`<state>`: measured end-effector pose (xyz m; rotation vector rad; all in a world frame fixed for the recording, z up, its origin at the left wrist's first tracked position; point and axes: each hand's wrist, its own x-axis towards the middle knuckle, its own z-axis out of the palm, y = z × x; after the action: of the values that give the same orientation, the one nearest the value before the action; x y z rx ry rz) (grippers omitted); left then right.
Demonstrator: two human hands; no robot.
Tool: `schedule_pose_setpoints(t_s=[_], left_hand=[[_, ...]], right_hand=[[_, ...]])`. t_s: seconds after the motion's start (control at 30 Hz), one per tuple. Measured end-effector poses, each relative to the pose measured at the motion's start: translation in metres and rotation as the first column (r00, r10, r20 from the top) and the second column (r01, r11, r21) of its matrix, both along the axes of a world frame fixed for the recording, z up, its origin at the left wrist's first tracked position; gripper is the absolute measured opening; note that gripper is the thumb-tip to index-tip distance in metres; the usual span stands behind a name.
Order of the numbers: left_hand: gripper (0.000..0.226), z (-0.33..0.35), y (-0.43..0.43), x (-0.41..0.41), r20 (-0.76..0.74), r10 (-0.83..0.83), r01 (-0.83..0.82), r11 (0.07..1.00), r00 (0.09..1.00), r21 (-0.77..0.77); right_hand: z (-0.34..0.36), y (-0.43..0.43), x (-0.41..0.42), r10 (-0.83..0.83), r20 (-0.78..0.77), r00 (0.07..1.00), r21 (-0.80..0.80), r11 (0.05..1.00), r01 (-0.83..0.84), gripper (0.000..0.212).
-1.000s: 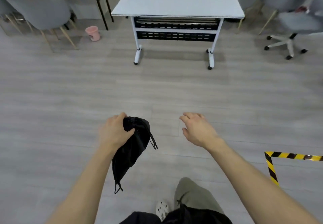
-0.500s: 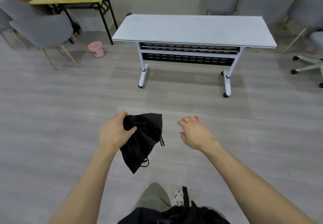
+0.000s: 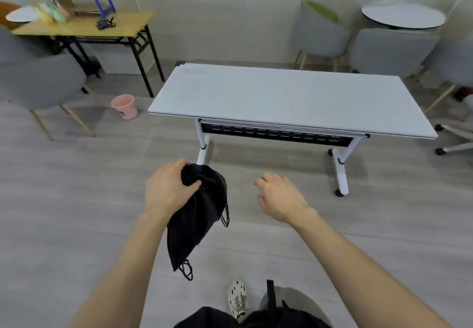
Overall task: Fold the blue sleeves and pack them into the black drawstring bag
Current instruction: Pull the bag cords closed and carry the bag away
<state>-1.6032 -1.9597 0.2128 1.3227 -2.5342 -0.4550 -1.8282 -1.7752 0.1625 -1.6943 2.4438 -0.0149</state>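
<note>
My left hand (image 3: 167, 190) grips the gathered top of the black drawstring bag (image 3: 197, 217), which hangs limp below it over the floor, cord loops dangling at its side and bottom. To the right, my right hand (image 3: 280, 195) is held out with its fingers apart and nothing in it. No blue sleeves show anywhere in view. A white folding table (image 3: 289, 97) stands just ahead of both hands, its top bare.
A pink bin (image 3: 124, 106) sits on the floor left of the white table. At far left stand a grey chair (image 3: 38, 79) and a wooden table (image 3: 82, 26) with clutter. Grey chairs and a round table (image 3: 403, 16) line the back right wall.
The white table has come much closer and larger in view as I walk toward it. The bag swings under my left hand; my right hand stays empty.
</note>
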Motion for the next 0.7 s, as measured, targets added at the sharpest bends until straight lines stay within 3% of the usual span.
schedule_pose_setpoints(t_s=[0.33,0.47,0.7], left_hand=[[0.037,0.061,-0.198,-0.128,-0.068,0.037,-0.046,0.991,0.997,-0.128],[0.033,0.101,-0.278,-0.173,-0.157,0.075,-0.101,0.981,0.985,-0.166],[0.042,0.152,-0.41,-0.242,-0.206,0.097,-0.144,0.964,0.974,-0.225]], right_hand=[[0.019,-0.204,-0.138,0.029,-0.019,0.999,-0.082,0.996,-0.031,0.023],[0.033,-0.288,-0.188,0.058,-0.017,0.998,-0.108,0.992,-0.059,0.039],[0.055,-0.398,-0.251,0.078,-0.04,0.996,-0.1,0.992,-0.081,0.039]])
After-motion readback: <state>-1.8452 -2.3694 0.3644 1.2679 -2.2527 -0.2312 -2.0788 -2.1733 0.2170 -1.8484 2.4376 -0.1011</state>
